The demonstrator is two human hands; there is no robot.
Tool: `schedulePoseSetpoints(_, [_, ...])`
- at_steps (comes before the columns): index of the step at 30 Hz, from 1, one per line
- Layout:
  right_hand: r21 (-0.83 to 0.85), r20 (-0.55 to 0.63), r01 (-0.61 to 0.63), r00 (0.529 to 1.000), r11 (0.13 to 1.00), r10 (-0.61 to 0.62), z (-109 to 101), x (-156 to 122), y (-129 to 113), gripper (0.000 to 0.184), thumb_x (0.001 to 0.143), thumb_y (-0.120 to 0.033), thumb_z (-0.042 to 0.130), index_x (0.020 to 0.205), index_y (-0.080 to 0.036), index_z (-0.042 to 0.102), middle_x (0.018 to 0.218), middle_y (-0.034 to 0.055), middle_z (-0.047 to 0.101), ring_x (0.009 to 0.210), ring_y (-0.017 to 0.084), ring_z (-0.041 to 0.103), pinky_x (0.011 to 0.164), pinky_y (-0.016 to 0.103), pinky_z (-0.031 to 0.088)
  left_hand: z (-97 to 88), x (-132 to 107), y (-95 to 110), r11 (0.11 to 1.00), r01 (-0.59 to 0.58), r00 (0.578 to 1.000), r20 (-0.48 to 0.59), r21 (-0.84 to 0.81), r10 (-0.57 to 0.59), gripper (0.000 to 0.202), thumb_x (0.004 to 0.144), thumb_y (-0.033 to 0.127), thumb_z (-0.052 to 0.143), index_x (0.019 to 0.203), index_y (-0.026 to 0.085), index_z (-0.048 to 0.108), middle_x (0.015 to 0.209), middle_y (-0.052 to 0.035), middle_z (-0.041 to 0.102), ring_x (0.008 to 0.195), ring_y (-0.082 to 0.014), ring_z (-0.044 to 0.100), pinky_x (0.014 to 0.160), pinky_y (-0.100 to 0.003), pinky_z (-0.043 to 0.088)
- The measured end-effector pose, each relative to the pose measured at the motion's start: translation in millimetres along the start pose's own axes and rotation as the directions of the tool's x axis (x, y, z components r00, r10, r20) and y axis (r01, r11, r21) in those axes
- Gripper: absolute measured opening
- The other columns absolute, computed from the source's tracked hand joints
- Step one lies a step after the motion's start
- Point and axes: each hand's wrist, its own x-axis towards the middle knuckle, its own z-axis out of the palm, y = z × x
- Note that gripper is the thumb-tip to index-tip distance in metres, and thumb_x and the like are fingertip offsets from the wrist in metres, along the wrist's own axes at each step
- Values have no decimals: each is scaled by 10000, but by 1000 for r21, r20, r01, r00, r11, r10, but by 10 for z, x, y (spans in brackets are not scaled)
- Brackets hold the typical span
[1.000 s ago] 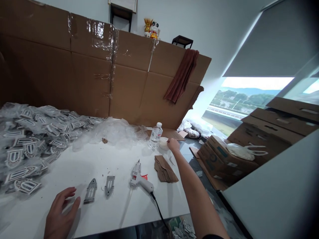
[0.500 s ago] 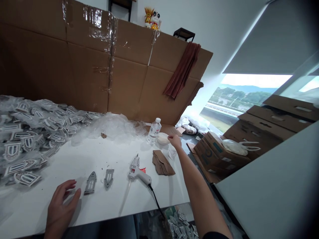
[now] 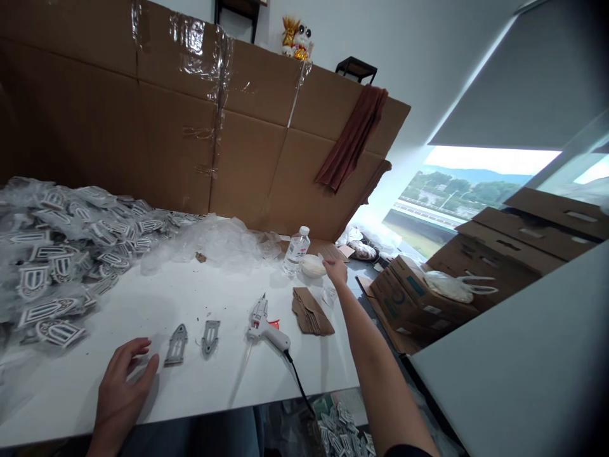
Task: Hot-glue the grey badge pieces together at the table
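My left hand (image 3: 122,388) rests on the white table (image 3: 200,387) near its front edge, fingers apart and holding nothing, just left of two grey pointed metal pieces (image 3: 176,345) (image 3: 209,337). My right arm stretches far across the table. My right hand (image 3: 335,270) is at a small white round thing (image 3: 313,264) beside a clear water bottle (image 3: 295,251), fingers curled in a pinch; I cannot make out what they hold. A white glue gun (image 3: 264,329) with a black cord lies between my arms.
A heap of bagged grey-and-white badges (image 3: 52,254) covers the table's left. Crumpled clear plastic (image 3: 214,244) lies at the back. Brown card pieces (image 3: 309,312) sit by the glue gun. A taped cardboard wall (image 3: 200,127) stands behind. Cardboard boxes (image 3: 428,298) are on the right.
My right hand has shifted slightly at the white round thing near the bottle. My left hand has barely moved. The view has drifted a little.
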Motion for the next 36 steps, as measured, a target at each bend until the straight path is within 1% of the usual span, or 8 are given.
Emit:
schedulePoseSetpoints(4, [79, 5, -4, 1000, 997, 4, -88, -12, -83, 322, 780, -301, 614, 997, -102, 744, 1035, 160, 683, 1038, 280, 611, 871, 309, 454, -3, -9, 33, 1000, 2, 1000, -1, 14, -2, 395, 742, 503, 586, 1013, 216, 601, 1047, -40, 596, 913, -214, 605, 883, -397, 517])
schedulePoseSetpoints(7, [149, 43, -35, 999, 988, 29, -203, -84, -171, 336, 777, -307, 588, 986, -84, 728, 880, 133, 692, 849, 228, 647, 718, 257, 480, -7, -11, 50, 1000, -9, 1000, 4, 13, 9, 395, 746, 501, 582, 1010, 207, 601, 1051, -48, 597, 910, -216, 606, 866, -391, 521])
schedulePoseSetpoints(11, [257, 252, -94, 967, 962, 27, -383, -379, -332, 300, 760, -292, 561, 934, -87, 695, 895, 126, 670, 601, 132, 577, 479, 202, 400, -17, -6, 60, 998, -68, 997, 37, 15, 67, 345, 769, 465, 581, 990, 200, 604, 1088, -56, 595, 948, -217, 599, 864, -380, 516])
schedulePoseSetpoints(16, [408, 589, -145, 796, 901, -138, -426, -1074, -717, 297, 768, -348, 552, 928, -118, 650, 1030, 118, 640, 593, 79, 550, 437, 161, 348, -29, -11, 115, 985, -173, 983, 64, 21, 171, 246, 815, 405, 547, 908, 187, 614, 1108, -81, 588, 1059, -234, 566, 886, -368, 495])
schedulePoseSetpoints(20, [483, 731, -116, 599, 868, -327, -176, -1739, -1256, 270, 744, -366, 604, 861, -132, 672, 936, 85, 648, 620, 83, 545, 434, 150, 322, -43, -13, 181, 983, -184, 979, 91, -3, 184, 208, 821, 346, 549, 943, 188, 608, 1114, -79, 578, 1078, -224, 558, 874, -343, 497])
schedulePoseSetpoints(23, [498, 793, 72, 364, 864, -488, 120, -2190, -1709, 268, 782, -350, 586, 874, -125, 701, 701, 36, 610, 534, 79, 477, 442, 171, 328, -57, -10, 216, 983, -180, 978, 105, -16, 181, 188, 812, 305, 565, 956, 194, 612, 1119, -74, 568, 1081, -216, 552, 875, -333, 494])
schedulePoseSetpoints(26, [498, 772, 346, 241, 795, -589, 433, -2536, -2063, 239, 833, -266, 541, 889, -118, 719, 745, 29, 647, 558, 72, 499, 521, 181, 374, -66, -7, 230, 980, -199, 974, 111, -14, 199, 170, 802, 264, 569, 944, 195, 631, 1121, -76, 556, 1092, -218, 544, 920, -351, 477])
schedulePoseSetpoints(36, [437, 778, 576, 143, 691, -611, 1061, -2980, -2285, 176, 825, -200, 588, 890, -134, 738, 892, 44, 699, 795, 144, 586, 689, 216, 393, -34, 2, 152, 959, -284, 953, 106, 3, 283, 139, 787, 261, 613, 841, 201, 725, 1116, -89, 555, 919, -199, 568, 846, -370, 503])
